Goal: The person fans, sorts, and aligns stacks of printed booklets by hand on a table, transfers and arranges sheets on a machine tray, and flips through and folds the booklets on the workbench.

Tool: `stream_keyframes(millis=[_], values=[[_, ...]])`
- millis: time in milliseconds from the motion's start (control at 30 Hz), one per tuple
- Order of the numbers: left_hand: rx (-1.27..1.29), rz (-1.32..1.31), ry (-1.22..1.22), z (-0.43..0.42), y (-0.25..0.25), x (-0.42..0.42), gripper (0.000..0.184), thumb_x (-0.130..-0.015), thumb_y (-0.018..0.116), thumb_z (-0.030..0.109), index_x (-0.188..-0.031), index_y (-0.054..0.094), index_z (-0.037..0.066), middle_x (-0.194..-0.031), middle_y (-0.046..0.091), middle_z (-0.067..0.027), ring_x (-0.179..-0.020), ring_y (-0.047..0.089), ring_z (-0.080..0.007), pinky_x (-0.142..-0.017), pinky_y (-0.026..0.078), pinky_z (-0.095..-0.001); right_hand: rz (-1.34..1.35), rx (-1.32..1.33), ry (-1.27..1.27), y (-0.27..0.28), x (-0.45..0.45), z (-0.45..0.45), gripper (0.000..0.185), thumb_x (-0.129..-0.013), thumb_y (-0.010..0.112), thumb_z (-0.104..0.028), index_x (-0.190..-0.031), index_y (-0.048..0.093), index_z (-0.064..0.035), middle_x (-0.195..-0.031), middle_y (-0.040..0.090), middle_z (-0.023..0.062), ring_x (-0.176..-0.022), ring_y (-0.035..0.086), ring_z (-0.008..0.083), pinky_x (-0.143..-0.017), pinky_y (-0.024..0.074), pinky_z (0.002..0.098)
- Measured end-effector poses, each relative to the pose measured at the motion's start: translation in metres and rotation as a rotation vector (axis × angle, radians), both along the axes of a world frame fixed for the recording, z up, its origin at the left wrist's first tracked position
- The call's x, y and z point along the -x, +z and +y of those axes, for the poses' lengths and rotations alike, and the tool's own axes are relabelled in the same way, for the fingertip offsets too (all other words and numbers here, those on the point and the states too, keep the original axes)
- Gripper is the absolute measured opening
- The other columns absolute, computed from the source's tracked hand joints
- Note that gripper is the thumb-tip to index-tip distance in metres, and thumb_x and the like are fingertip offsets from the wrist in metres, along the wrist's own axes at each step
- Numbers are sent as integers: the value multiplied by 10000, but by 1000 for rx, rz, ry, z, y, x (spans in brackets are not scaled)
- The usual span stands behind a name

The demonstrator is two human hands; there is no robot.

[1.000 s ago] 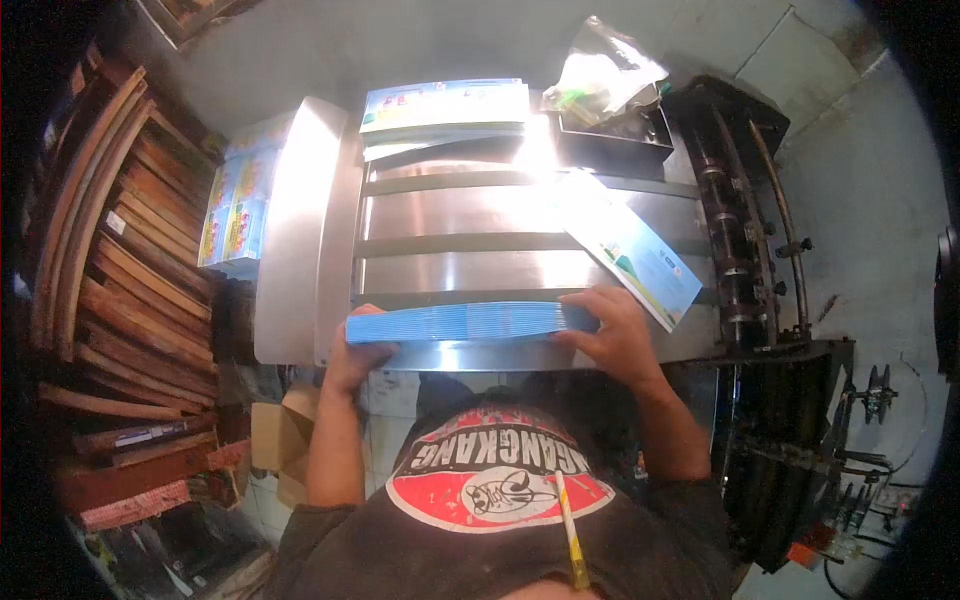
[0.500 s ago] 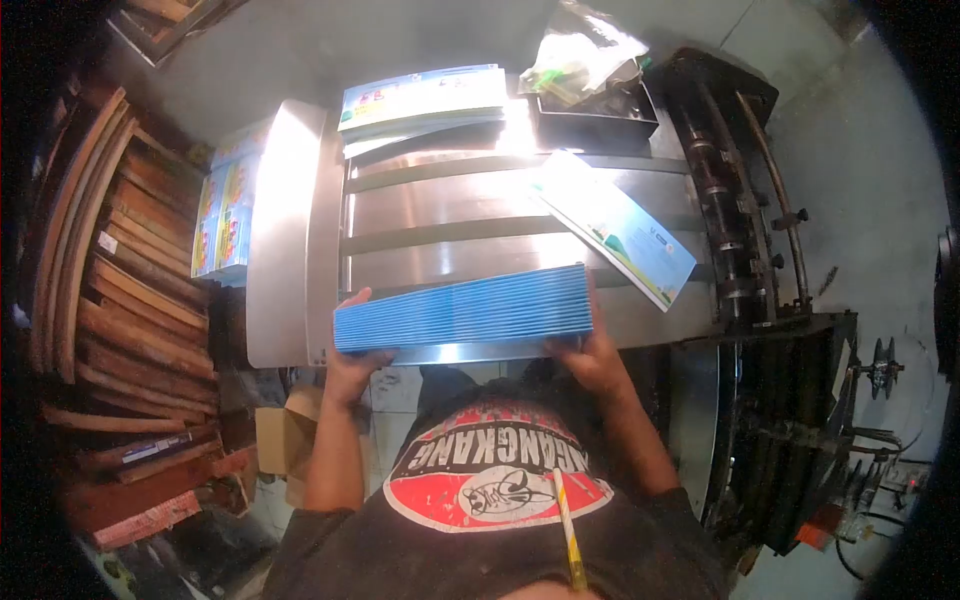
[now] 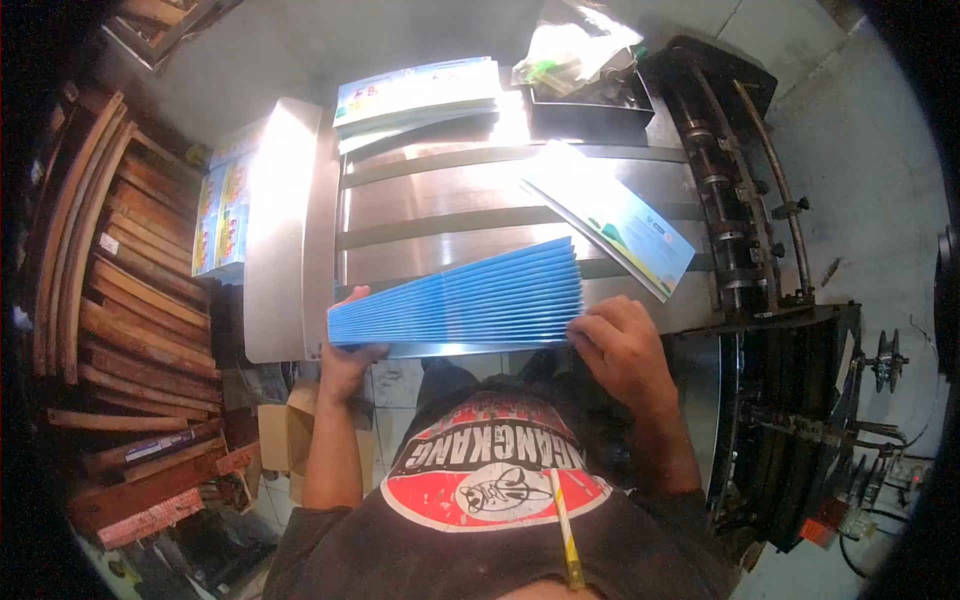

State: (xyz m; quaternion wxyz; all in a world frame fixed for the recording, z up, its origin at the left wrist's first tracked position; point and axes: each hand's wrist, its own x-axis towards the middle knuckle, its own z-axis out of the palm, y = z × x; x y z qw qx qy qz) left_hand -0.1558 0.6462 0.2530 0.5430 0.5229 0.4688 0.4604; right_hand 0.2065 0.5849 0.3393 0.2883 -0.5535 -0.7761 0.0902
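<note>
A stack of blue folded sheets (image 3: 455, 300) is fanned out over the metal table's front edge, tight at the left end and spread at the right. My left hand (image 3: 347, 345) grips the tight end, thumb below and fingers above. At the fanned end, my right hand (image 3: 610, 335) has its fingers pinched at the lower right corner of the sheets; whether a single sheet is between them is too small to tell. A printed blue and white sheet stack (image 3: 640, 235) lies slanted on the metal table (image 3: 400, 225) behind my right hand.
Printed sheets (image 3: 420, 90) are piled at the table's back left, beside a black box (image 3: 590, 118) with a plastic bag (image 3: 570, 50). More printed stacks (image 3: 222, 215) stand left. Wooden frames (image 3: 150, 270) fill the far left; a roller mechanism (image 3: 728, 200) stands right.
The blue stack has gone from compact to fanned open, its right end raised and spread. My right hand has moved from gripping that end to its lower right corner.
</note>
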Motion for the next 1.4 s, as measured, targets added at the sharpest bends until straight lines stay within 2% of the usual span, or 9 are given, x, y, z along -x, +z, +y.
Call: stream_keyframes(millis=[467, 800, 900, 1000, 1067, 1133, 1267, 1333, 1400], values=[[20, -21, -23, 0, -5, 6, 805, -663, 811, 0, -1357, 405, 26, -1393, 457, -112, -1207, 489, -192, -981, 453, -341, -172, 177, 76, 12, 3, 4, 140, -810, 660, -198, -858, 636, -68, -837, 607, 79, -849, 591, 266, -737, 457, 401], [-52, 34, 2, 5, -17, 8, 793, -632, 787, -63, -1333, 427, 26, -1400, 450, -127, -1226, 480, -202, -1019, 425, -356, -53, 303, 56, -2, 2, -3, 126, -805, 661, -118, -872, 660, -11, -874, 660, 140, -783, 629, 290, -716, 470, 417], [-37, 28, 5, 3, -16, 7, 783, -640, 783, -64, -1333, 427, 23, -1393, 459, -127, -1231, 477, -207, -1022, 424, -362, 244, 424, -26, -12, -4, -4, 122, -796, 705, -150, -843, 657, -48, -807, 667, 104, -756, 639, 285, -710, 493, 383], [2, 36, 13, 2, -8, 5, 757, -658, 776, -55, -1328, 432, 23, -1383, 470, -128, -1234, 479, -211, -1017, 430, -362, 1112, 428, -147, -23, -14, -6, 113, -807, 713, -101, -893, 669, -43, -886, 672, 64, -833, 622, 181, -758, 497, 333], [45, 54, 44, 1, -7, 4, 743, -667, 775, -47, -1325, 437, 23, -1378, 476, -128, -1237, 479, -212, -1015, 431, -361, 729, 57, -606, -24, -40, 2, 165, -859, 676, -139, -973, 636, -27, -942, 657, 80, -856, 610, 185, -786, 493, 336], [-60, 133, 9, 2, -13, 8, 719, -677, 778, -27, -1314, 448, 20, -1370, 486, -124, -1248, 472, -213, -1023, 420, -366, 1107, -86, -753, -43, -82, 27, 250, -906, 632, -195, -1060, 586, -4, -964, 638, 88, -874, 596, 199, -811, 484, 350], [-9, 33, 32, 1, -18, 9, 673, -683, 785, -9, -1278, 474, 35, -1362, 494, -122, -1261, 458, -211, -1035, 401, -373, 1168, -182, -851, -100, -150, 59, 308, -936, 589, -256, -1088, 573, 11, -976, 643, 121, -882, 609, 260, -830, 479, 383], [-129, 148, 25, 2, -21, 12, 626, -682, 788, -9, -1232, 497, 54, -1352, 503, -124, -1266, 451, -215, -1035, 399, -381, 514, 99, -1152, -118, -160, 69, 429, -892, 630, -226, -1215, 499, 23, -1166, 578, 203, -1084, 551, 345, -950, 424, 436], [-130, 130, 35, 1, -17, 9, 615, -679, 791, -8, -1216, 501, 59, -1348, 506, -129, -1269, 449, -217, -1032, 401, -380, 322, -1, -1127, -118, -149, 74, 523, -864, 656, -216, -1277, 447, 28, -1237, 524, 226, -1148, 506, 368, -990, 395, 433]])
